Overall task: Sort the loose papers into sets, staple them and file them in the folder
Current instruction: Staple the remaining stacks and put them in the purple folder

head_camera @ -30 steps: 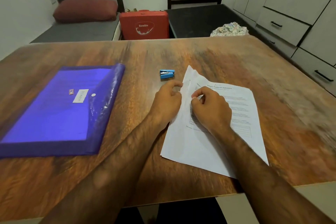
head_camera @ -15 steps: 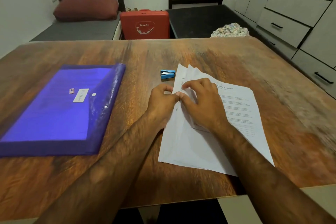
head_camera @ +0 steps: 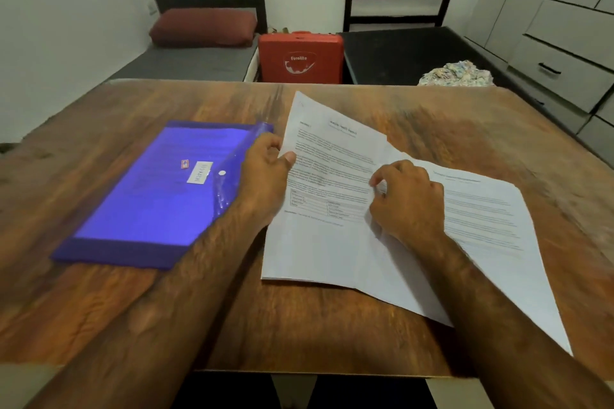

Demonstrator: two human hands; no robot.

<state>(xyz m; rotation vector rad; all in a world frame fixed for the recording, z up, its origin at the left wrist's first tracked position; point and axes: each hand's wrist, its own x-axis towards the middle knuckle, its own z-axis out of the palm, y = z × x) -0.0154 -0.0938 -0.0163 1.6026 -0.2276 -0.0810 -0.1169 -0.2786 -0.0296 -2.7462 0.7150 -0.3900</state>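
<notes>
I see my left hand [head_camera: 265, 176] pinching the top sheet [head_camera: 332, 156] by its left edge. My right hand [head_camera: 410, 206], fingers curled, pinches its right edge.

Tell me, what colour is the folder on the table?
The folder is violet-blue, with a small white label; the head view shows it best.

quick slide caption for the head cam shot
Left hand grips a printed sheet, right hand pinches the paper pile, purple folder beside them.
</notes>
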